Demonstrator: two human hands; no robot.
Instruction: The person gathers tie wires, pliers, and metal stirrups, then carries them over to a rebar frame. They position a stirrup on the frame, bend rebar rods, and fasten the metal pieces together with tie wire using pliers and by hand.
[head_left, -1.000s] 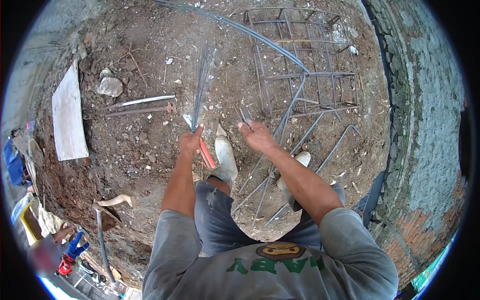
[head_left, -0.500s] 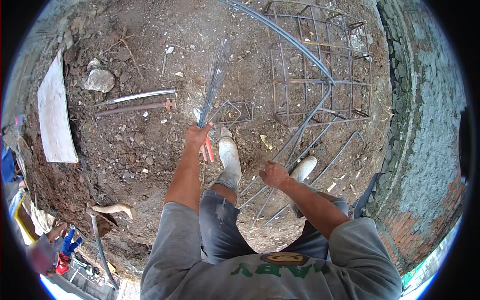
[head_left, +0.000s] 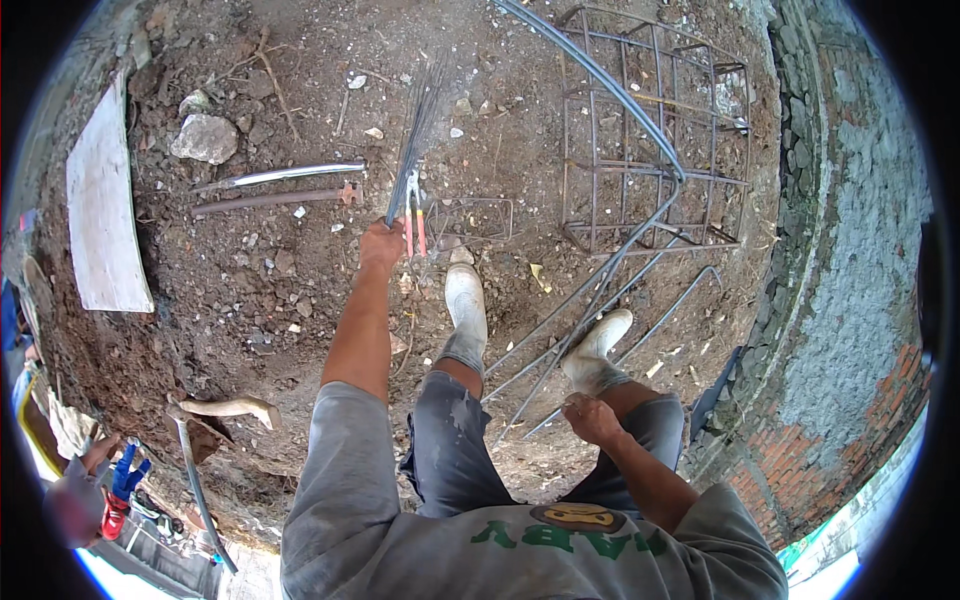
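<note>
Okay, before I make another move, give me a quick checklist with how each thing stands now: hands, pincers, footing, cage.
1. Left hand gripping the wire bundle: ok, closed around its near end.
2. Right hand empty: cannot tell, it is curled and its inside is hidden.
3. Pincers in plain sight: ok, lying beside the bundle, red handles toward you.
4. Space between the boots free of steel: not ok, long bars run through it.
5. Cage clear in view: not ok, long bars pass across it.
</note>
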